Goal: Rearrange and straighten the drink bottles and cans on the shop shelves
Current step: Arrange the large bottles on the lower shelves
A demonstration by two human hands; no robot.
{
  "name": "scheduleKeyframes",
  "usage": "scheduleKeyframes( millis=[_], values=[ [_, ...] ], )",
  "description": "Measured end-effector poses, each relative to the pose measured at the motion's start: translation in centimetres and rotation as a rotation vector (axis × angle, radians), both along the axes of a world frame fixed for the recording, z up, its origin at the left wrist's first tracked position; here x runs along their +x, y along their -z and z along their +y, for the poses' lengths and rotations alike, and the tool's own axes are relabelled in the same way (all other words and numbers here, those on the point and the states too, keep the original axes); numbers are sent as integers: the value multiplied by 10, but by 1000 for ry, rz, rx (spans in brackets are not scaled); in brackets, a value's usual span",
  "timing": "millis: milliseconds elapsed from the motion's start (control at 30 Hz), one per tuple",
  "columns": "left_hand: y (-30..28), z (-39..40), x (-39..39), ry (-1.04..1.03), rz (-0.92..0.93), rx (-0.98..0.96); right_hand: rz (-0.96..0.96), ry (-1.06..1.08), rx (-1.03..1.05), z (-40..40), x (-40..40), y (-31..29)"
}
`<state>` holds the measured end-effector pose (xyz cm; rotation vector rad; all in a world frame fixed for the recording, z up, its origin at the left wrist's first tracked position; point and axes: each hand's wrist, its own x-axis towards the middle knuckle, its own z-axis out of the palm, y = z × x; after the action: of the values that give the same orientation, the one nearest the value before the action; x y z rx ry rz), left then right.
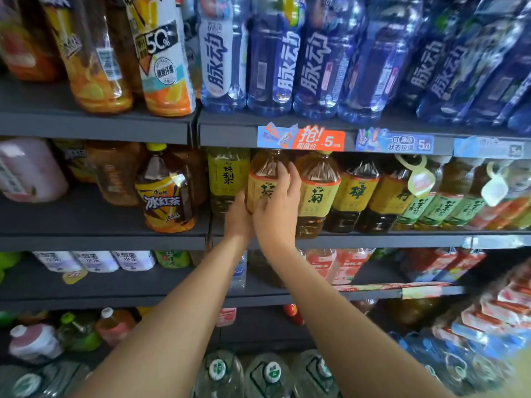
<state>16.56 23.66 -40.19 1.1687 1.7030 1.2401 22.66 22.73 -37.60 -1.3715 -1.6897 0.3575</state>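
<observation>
Bright, even light (edges bowed, right side blurred).

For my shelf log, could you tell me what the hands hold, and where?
Both hands, left and right, hold one yellow-labelled tea bottle by its labelled middle.
</observation>
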Motion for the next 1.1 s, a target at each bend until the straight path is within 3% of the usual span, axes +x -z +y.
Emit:
scheduleKeyframes(
  millis=[100, 200, 300, 400, 500, 700, 833, 933, 1033, 1100],
  values=[
    [7, 1, -3, 20, 80, -17, -17, -12, 58, -14, 10, 42],
    [20, 0, -7, 36, 185, -41, -350, -88, -58, -25, 24, 67],
    [38, -13, -9, 47, 511, -37, -747, -86, -93, -25, 33, 83],
    [55, -28, -8, 102, 849, -21, -926, -41, -49, -24, 38, 88],
    [63, -35, -5, 167, 969, -26, -1054, -90, -53, -25, 39, 95],
    [66, -24, -13, 338, 1171, -102, -1052, -60, -91, -4, 32, 99],
    [65, -17, -13, 421, 1182, -191, -1028, -97, -66, 8, 35, 95],
    [69, -20, -6, 396, 1193, -158, -872, -18, 85, -5, 43, 97],
    [72, -22, 5, 390, 1236, -100, -630, 141, -61, -13, 61, 96],
    [73, -17, 11, 401, 1276, -102, -602, 92, -163, -12, 69, 98]
  ],
)
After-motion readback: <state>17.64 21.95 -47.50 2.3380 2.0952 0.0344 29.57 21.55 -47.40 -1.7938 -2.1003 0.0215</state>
